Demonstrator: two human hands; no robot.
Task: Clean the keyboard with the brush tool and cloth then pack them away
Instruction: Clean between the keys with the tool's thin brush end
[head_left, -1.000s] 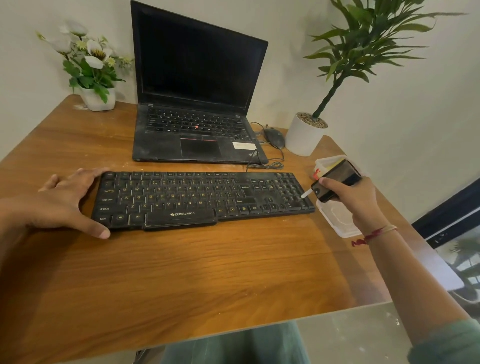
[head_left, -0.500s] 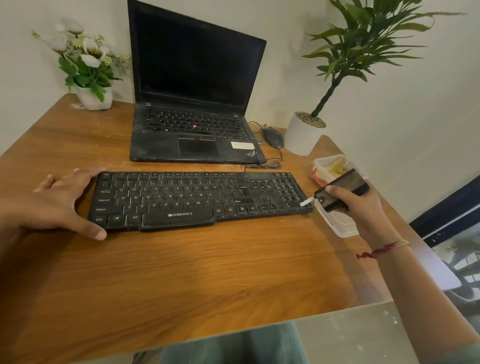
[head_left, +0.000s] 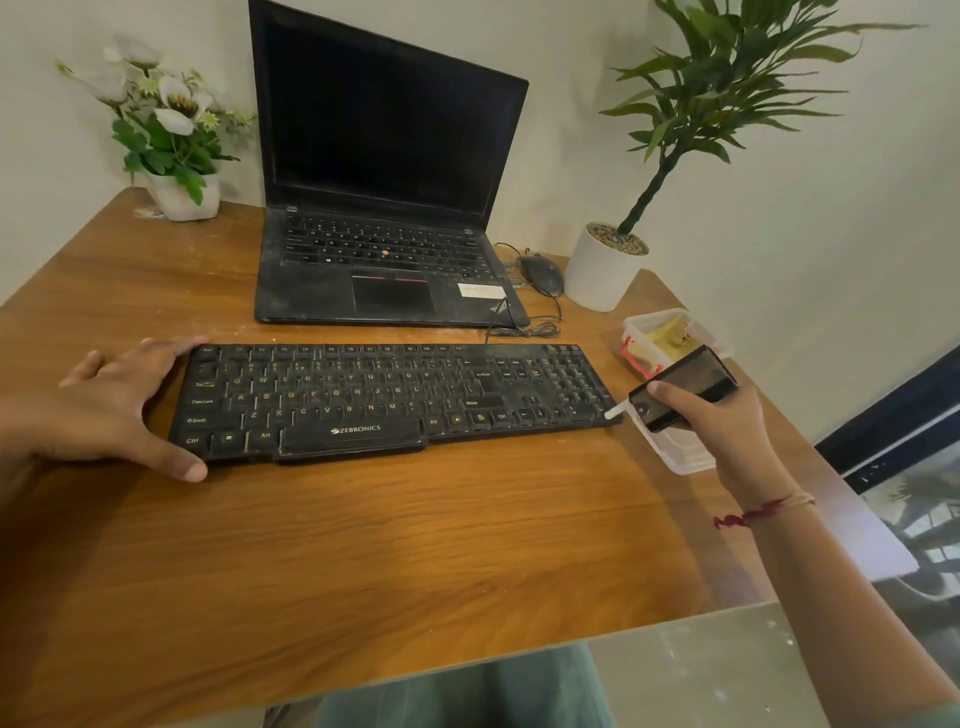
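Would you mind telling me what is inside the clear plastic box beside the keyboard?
A yellow cloth lies in the box; the brush tool in the right hand covers its near part.

Brush tool (head_left: 698, 376) partly hidden by the fingers (head_left: 675, 392); container (head_left: 638, 332) half behind it (contents unclear); plant (head_left: 727, 78) cropped above.

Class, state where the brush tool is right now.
In the head view, the brush tool is in the right hand, its white tip at the right end of the keyboard.
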